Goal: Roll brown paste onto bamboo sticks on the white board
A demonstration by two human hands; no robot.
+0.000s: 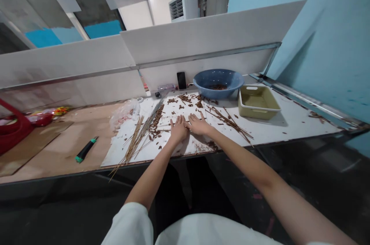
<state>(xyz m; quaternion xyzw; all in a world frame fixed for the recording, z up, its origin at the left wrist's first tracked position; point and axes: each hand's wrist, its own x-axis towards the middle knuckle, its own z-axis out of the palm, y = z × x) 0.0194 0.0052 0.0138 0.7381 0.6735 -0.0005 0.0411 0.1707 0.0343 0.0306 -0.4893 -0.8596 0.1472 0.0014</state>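
Observation:
My left hand (178,130) lies palm down on the white work surface (173,110), fingers stretched forward. Close beside it, almost touching at the thumbs, my right hand (199,125) rests flat with its fingers spread. A thin stick seems to run beneath both hands; most of it is covered. Brown crumbly pieces (185,99) are scattered beyond the fingers, with more heaped left of my left hand. Farther left lies a bundle of thin tan sticks (135,140) beside greyish ones (153,116). Brown-coated sticks (231,123) lie to the right of my right hand.
A blue basin (202,83) holding brown material and an olive-green bin (258,113) stand at the back right. A phone (181,80) leans on the back panel. Leftward are a plastic bag (125,114), a green-black cutter (86,150) and a red object (14,129).

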